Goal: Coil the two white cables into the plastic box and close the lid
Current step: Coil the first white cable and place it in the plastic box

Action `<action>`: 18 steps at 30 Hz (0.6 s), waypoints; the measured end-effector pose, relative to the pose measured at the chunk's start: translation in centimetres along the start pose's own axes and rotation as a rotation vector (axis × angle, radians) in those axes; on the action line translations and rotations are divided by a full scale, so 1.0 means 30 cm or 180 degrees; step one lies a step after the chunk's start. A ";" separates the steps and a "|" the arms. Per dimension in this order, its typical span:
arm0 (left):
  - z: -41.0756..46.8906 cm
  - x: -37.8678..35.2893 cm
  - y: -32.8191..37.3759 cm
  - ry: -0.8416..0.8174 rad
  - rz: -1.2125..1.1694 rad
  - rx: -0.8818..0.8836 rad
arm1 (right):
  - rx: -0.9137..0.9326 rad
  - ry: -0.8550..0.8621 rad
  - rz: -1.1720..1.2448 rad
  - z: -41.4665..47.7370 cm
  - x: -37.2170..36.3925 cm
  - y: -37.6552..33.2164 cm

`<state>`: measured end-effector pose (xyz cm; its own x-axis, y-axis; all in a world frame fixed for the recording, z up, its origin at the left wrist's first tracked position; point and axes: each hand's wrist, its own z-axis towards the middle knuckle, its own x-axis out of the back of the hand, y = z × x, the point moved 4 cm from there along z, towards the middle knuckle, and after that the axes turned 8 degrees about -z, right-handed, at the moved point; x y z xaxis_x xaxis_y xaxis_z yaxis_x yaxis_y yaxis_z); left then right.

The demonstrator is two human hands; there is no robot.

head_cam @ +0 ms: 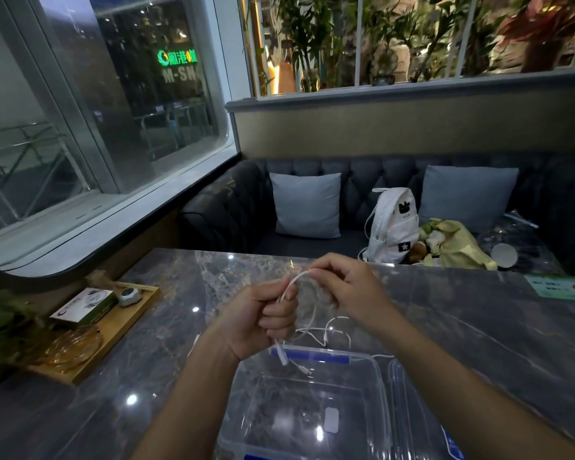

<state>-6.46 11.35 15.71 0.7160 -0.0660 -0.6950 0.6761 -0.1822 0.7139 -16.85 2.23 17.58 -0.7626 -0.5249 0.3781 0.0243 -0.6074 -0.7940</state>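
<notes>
While looping: left hand (263,322) and right hand (342,287) clamped on white cable (299,280).
Risk: dangling tail snagging plastic box (379,376) rim, springing coil loose.

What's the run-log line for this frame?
left hand: gripping white cable | right hand: pinching same cable, forming loop | clear plastic box: open, empty | lid: off, right of box

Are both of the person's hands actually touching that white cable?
Touching. The head view shows the left hand fisted around the white cable, and the right hand pinching its arched top.
</notes>
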 end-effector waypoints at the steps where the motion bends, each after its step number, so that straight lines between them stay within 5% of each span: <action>1: 0.000 0.001 -0.002 -0.0035 -0.0036 -0.0019 | -0.0012 -0.0001 0.0024 -0.003 -0.008 0.003; 9: -0.009 -0.004 -0.002 -0.0273 -0.0380 -0.0118 | -0.0845 -0.0690 0.1778 -0.032 -0.039 0.043; 13: 0.008 0.004 -0.009 -0.0071 -0.0349 0.0464 | -0.0776 -0.0930 0.1435 -0.029 -0.041 0.037; 18: 0.007 0.010 0.000 0.0200 -0.0151 0.0081 | -0.0806 -0.0617 0.1044 -0.027 -0.012 0.069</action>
<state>-6.29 11.13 15.50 0.6934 0.0049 -0.7205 0.7054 -0.2087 0.6774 -17.03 1.64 15.42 -0.6053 -0.7817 0.1502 0.0672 -0.2381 -0.9689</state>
